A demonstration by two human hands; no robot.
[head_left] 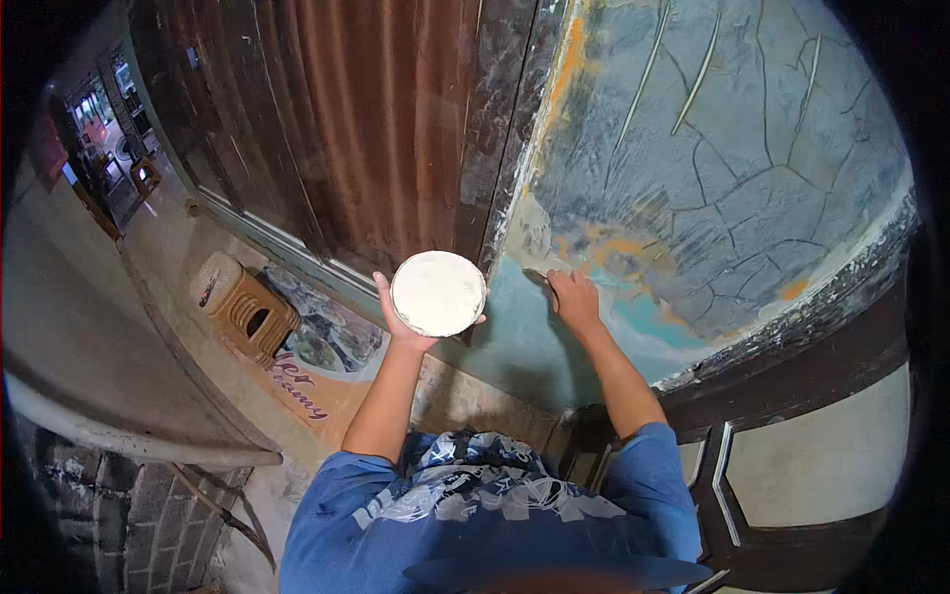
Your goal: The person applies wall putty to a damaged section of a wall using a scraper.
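My left hand (408, 335) holds up a round container of creamy white paste (438, 293), its thumb along the left side and fingertips showing at the right rim. Against the wall, my right hand (575, 299) is closed round a small, thin, dark tool (534, 276); whether it is a scraper or a brush is too small to tell. The tool's tip lies at the painted wall (534, 327), where turquoise meets a pale smeared patch (527, 230). Orange and blue-grey paint covers the wall further right.
A dark wooden frame with a brown curtain (371, 129) rises to the left of the wall. On the floor stand stacked tan plastic stools (247, 307) beside a printed banner (317, 391). Dark panelled furniture (811, 465) is close on my right. A pole (226, 515) leans at lower left.
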